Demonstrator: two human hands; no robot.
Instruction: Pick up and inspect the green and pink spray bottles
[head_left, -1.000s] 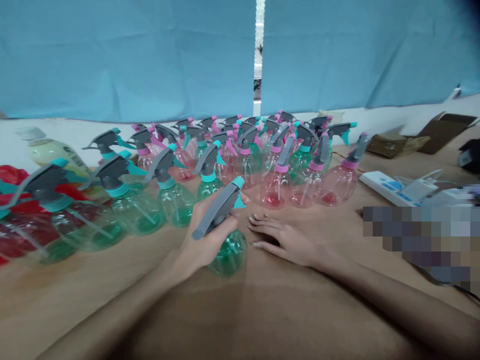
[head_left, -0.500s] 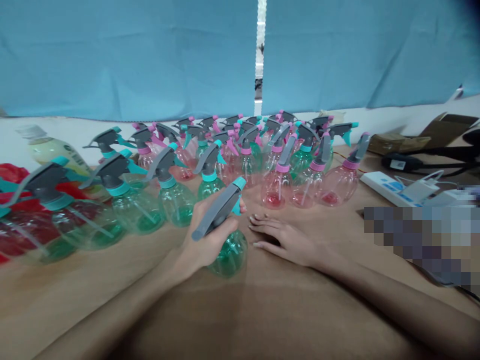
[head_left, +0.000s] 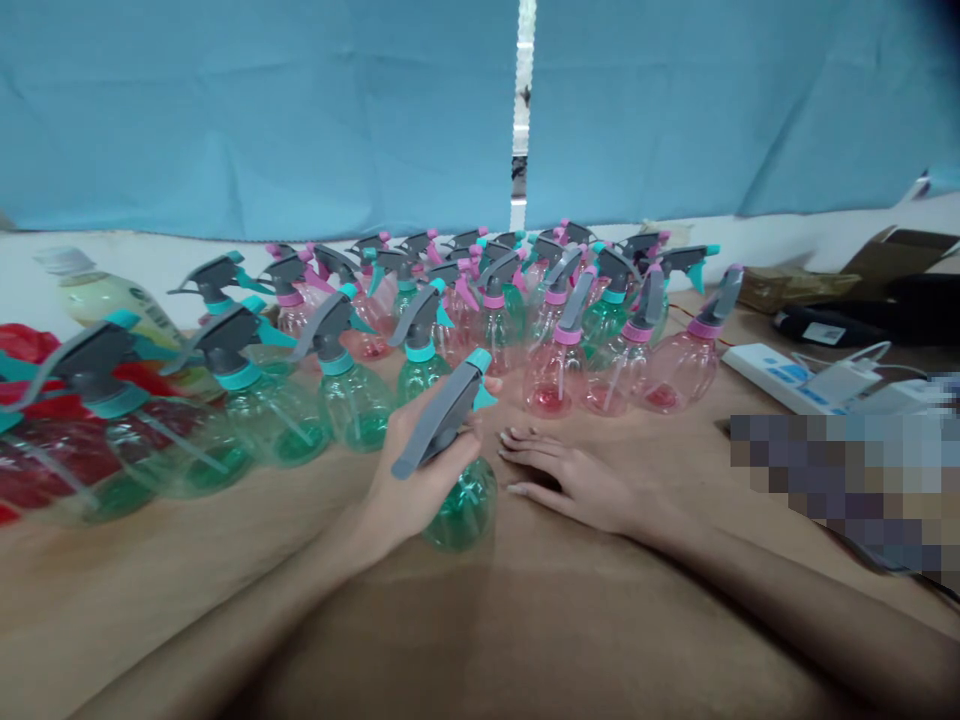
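Observation:
My left hand (head_left: pixel 409 480) is wrapped round the neck of a green spray bottle (head_left: pixel 459 505) with a grey trigger head and a teal nozzle. The bottle stands on the brown table (head_left: pixel 525 620) in front of me. My right hand (head_left: pixel 570 475) lies flat on the table just right of that bottle, fingers stretched out and empty. Behind both hands stands a crowd of several pink spray bottles (head_left: pixel 551 375) and green spray bottles (head_left: pixel 352 395) with grey heads.
A red bag (head_left: pixel 30 440) and a pale drink bottle (head_left: pixel 105 300) are at the far left. A white power strip (head_left: pixel 780 370), cables and cardboard boxes (head_left: pixel 900 250) sit at the right. A blue curtain (head_left: pixel 300 110) hangs behind the table.
My left hand and the green bottle have shifted slightly to the right and up. My right hand has stayed put.

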